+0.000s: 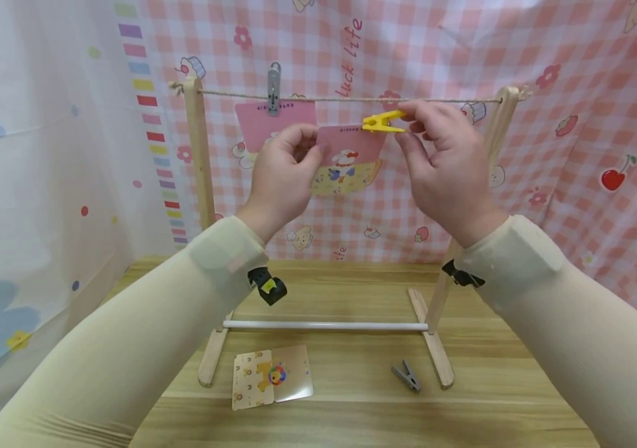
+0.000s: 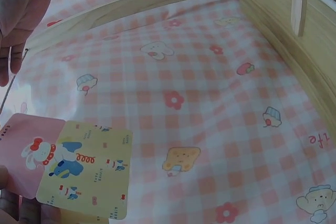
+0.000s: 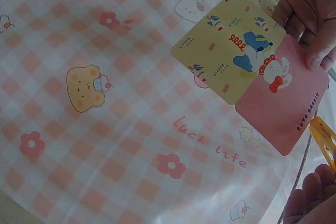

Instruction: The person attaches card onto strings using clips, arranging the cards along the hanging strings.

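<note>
Probably light, thin and easy to crease, the pink-and-yellow card (image 1: 346, 168) is held up just below the rope (image 1: 341, 99); its margins should be the safest hold. The left hand (image 1: 285, 171) has its grip pinched on the 9 o'clock edge; the right hand (image 1: 447, 168) pinches a yellow clip (image 1: 381, 122) at 1 o'clock, though whether its jaws bite is unclear. Toward 10 o'clock a hung card (image 1: 257, 127) is under a pegged grey clip (image 1: 274, 90). Only the right wrist view makes "CUTE RABBIT" fully legible; only the head view shows the tabletop's (image 1: 352, 417) spare card (image 1: 257, 382) and loose grey clip (image 1: 406, 376), at 7 and 5 o'clock.
</note>
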{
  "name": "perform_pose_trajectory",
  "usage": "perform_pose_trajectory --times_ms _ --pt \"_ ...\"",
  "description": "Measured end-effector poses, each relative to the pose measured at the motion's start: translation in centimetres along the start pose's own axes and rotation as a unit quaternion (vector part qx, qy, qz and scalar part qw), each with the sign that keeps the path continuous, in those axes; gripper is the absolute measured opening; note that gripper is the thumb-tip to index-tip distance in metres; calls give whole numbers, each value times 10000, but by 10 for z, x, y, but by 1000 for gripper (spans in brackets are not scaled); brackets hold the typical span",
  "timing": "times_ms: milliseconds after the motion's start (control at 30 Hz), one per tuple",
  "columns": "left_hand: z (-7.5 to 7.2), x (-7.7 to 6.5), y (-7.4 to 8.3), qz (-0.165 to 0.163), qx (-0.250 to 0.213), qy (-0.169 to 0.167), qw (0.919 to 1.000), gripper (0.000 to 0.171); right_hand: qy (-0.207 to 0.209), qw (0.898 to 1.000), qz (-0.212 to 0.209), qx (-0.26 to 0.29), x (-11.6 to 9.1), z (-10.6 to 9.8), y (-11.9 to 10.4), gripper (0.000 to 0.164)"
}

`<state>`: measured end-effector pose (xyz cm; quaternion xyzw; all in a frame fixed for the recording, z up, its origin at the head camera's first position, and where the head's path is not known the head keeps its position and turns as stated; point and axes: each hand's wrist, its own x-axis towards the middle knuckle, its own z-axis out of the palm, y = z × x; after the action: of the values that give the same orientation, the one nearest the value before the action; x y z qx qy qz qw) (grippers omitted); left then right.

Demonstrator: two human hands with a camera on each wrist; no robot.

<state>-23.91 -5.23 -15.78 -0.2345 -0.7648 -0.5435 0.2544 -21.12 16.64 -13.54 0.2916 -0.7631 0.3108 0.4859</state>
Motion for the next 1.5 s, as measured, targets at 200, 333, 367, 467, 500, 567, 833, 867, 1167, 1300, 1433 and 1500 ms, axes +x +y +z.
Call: perform_pose_trajectory --times_ms 200,333,367,467,500,567,833,867,1167,1300,1433,1500 --pt "0 2 2 -58 8 33 10000 18 82 9999 42 -65 7 1 -1 22" --pt "0 3 2 -74 11 67 10000 17 106 9999 96 -32 12 1 -1 22" --pt "0 4 2 -78 9 74 9999 17 109 9999 98 -25 13 1 -1 21" --pt "0 4 2 -92 27 107 9999 17 148 9998 130 -51 15 1 -1 21" --pt "0 5 2 -93 37 122 9999 17 151 9997 167 -64 16 1 -1 22" --pt "0 5 2 -106 43 137 9998 18 169 9996 229 -75 18 1 -1 22" --pt "-1 7 2 -111 43 165 9998 18 273 9991 317 -81 22 1 -2 22" --pt "-1 8 2 -116 53 169 9998 18 283 9991 315 -87 23 1 -2 22" --pt "-1 8 2 -109 38 195 9997 19 186 9990 308 -269 27 0 -2 23" --pt "0 9 2 -159 31 170 9997 19 59 9986 301 -435 29 -1 -1 24" --pt "1 9 2 -186 49 218 9996 20 -190 9972 325 -642 31 -2 -1 26" --pt "1 10 2 -208 90 236 9995 19 -302 9965 365 -693 33 -3 -2 26"
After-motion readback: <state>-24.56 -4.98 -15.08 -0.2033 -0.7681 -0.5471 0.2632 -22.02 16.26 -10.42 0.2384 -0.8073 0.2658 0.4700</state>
